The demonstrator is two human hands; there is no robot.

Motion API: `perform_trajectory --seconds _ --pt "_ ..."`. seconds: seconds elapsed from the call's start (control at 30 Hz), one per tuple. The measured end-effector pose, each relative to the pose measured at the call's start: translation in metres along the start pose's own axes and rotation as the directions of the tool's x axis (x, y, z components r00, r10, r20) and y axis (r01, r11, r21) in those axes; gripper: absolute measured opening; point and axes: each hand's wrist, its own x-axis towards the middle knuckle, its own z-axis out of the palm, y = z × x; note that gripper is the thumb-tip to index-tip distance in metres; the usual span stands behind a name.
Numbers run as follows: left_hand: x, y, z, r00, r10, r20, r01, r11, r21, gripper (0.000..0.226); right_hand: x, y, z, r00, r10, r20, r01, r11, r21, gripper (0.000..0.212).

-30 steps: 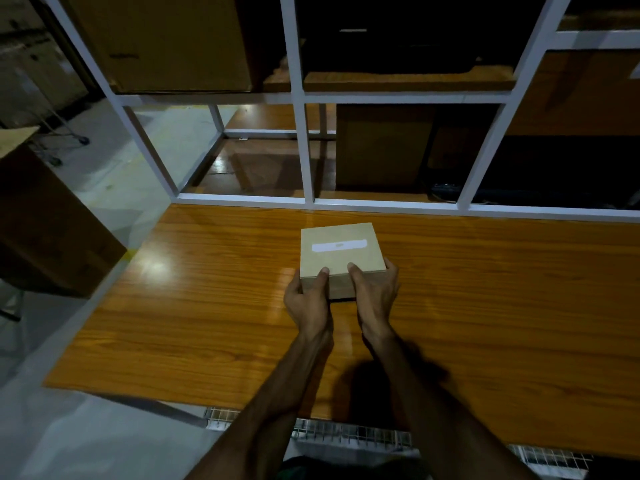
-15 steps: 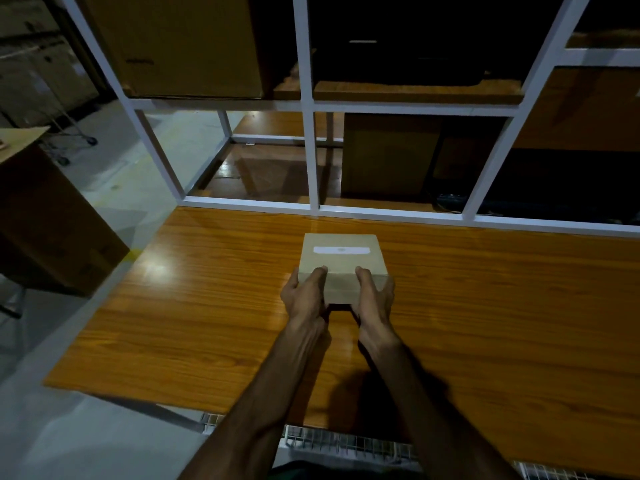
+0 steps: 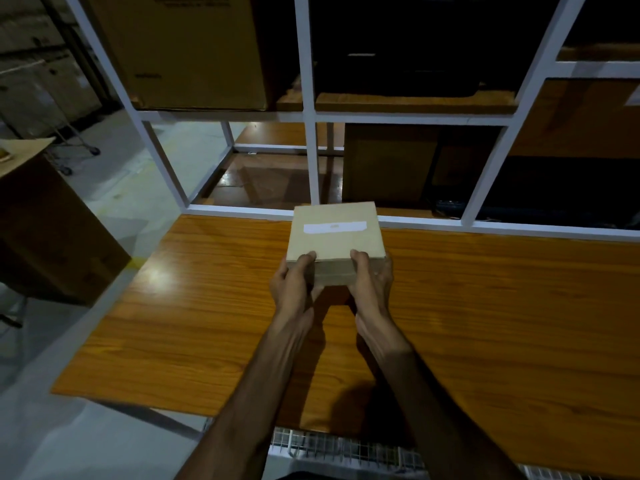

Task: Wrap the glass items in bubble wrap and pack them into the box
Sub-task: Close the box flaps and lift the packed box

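A small closed cardboard box (image 3: 335,233) with a white label strip on its lid is held just above the wooden table (image 3: 485,306), near the table's far edge. My left hand (image 3: 294,284) grips its near left corner, thumb on the lid. My right hand (image 3: 372,282) grips the near right corner the same way. The fingers under the box are hidden. No glass items or bubble wrap are in view.
A white metal shelf frame (image 3: 311,161) rises behind the table, holding large cardboard boxes (image 3: 194,50) and dark items. A big brown carton (image 3: 52,230) stands on the floor to the left. A wire basket (image 3: 346,448) sits under the table's near edge.
Both hands have carried the box away from me toward the far edge of the table and raised it slightly. The grip is unchanged.
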Motion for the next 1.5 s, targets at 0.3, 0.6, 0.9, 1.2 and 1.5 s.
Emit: perform_trajectory --seconds 0.3,0.6,0.9,1.2,1.5 --pt "-0.011 0.038 0.001 0.992 0.023 0.122 -0.024 1.000 0.002 0.028 -0.005 -0.038 -0.006 0.994 -0.065 0.092 0.044 0.976 0.215 0.056" --pt "-0.018 0.049 -0.001 0.989 0.054 0.141 -0.053 0.999 -0.007 0.029 -0.013 -0.047 0.000 0.991 -0.093 0.094 0.077 0.985 0.154 0.060" --pt "-0.020 0.065 0.003 0.989 0.031 0.143 -0.041 0.997 0.065 0.019 -0.022 -0.065 -0.001 0.976 -0.191 0.103 0.165 0.962 0.219 0.036" --pt "-0.023 0.062 0.016 0.988 0.149 0.045 -0.149 0.989 0.019 0.017 -0.022 -0.080 -0.004 0.973 -0.229 0.039 0.216 0.954 0.210 0.033" --pt "-0.026 0.051 0.025 0.994 0.103 -0.042 -0.104 0.994 -0.024 0.011 -0.021 -0.082 -0.012 0.975 -0.222 -0.002 0.218 0.956 0.195 0.031"
